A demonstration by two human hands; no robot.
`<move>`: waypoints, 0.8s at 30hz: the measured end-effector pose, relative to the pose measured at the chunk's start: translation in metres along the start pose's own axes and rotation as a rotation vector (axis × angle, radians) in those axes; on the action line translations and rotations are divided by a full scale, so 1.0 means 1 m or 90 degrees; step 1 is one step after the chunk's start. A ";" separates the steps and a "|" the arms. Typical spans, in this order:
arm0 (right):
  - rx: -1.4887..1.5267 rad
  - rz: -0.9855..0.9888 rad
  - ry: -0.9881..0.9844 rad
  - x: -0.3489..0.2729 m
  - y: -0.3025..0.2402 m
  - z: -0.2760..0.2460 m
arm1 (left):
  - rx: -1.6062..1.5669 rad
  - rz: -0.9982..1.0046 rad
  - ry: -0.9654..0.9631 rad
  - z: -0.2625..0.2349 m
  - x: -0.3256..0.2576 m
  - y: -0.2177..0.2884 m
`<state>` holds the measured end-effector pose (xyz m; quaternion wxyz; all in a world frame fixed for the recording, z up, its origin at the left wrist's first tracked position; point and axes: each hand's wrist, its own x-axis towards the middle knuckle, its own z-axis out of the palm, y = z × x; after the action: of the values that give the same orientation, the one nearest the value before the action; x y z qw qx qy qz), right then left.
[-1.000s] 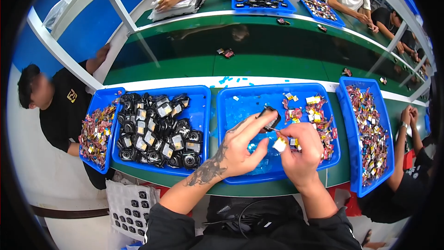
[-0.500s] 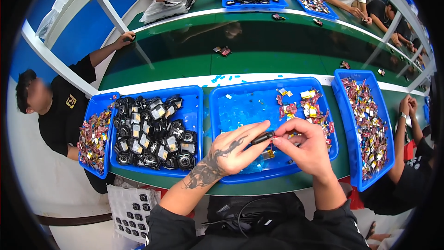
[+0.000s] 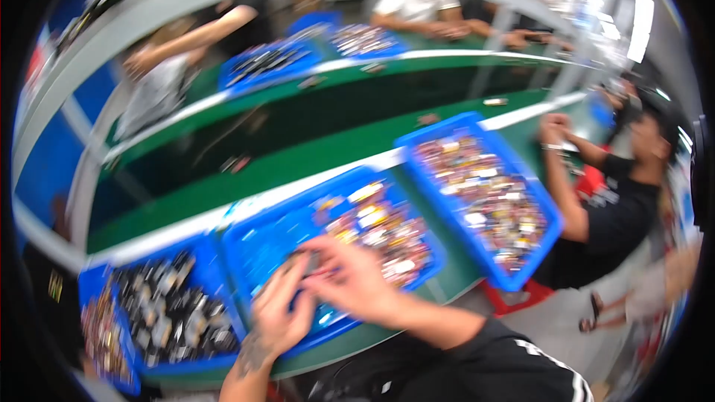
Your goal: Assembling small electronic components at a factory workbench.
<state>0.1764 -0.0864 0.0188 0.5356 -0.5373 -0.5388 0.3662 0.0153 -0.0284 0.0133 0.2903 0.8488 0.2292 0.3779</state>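
Motion blurs the picture. My left hand (image 3: 279, 309), tattooed near the wrist, has its fingers closed around a small dark elongated piece (image 3: 313, 262). Against the piece's right end my right hand (image 3: 354, 279) is pinched, with a trace of red at its fingertips; what it grips is too blurred to name. Both hands are above a blue tray (image 3: 261, 242). Small wrapped parts (image 3: 387, 234) in pink, yellow and silver heap up in its right half, while bluish scraps lie in its left half.
Left of it stands a tray of black camera-like units (image 3: 167, 313), beside a narrower tray of small parts (image 3: 104, 331). To the right another tray holds many parts (image 3: 484, 193). Beyond runs a green belt (image 3: 335, 134) with a white edge. A co-worker (image 3: 611, 208) sits at right.
The view has swung right and tilted, so the trays appear farther left and the right co-worker shows more fully. My hands remain together at the dark piece.
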 end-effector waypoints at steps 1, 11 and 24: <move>-0.034 -0.101 0.068 0.001 0.003 0.009 | 0.005 -0.025 -0.005 -0.003 -0.002 0.007; -0.216 -0.266 0.184 -0.029 0.007 0.011 | -0.482 -0.281 0.064 0.015 -0.017 0.009; -0.007 -0.192 0.117 -0.024 -0.009 -0.008 | -0.551 -0.252 0.117 0.005 -0.012 -0.019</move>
<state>0.1786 -0.1122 0.0247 0.6287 -0.4843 -0.5640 0.2284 0.0093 -0.0234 -0.0082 0.6618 0.5534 0.2326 0.4492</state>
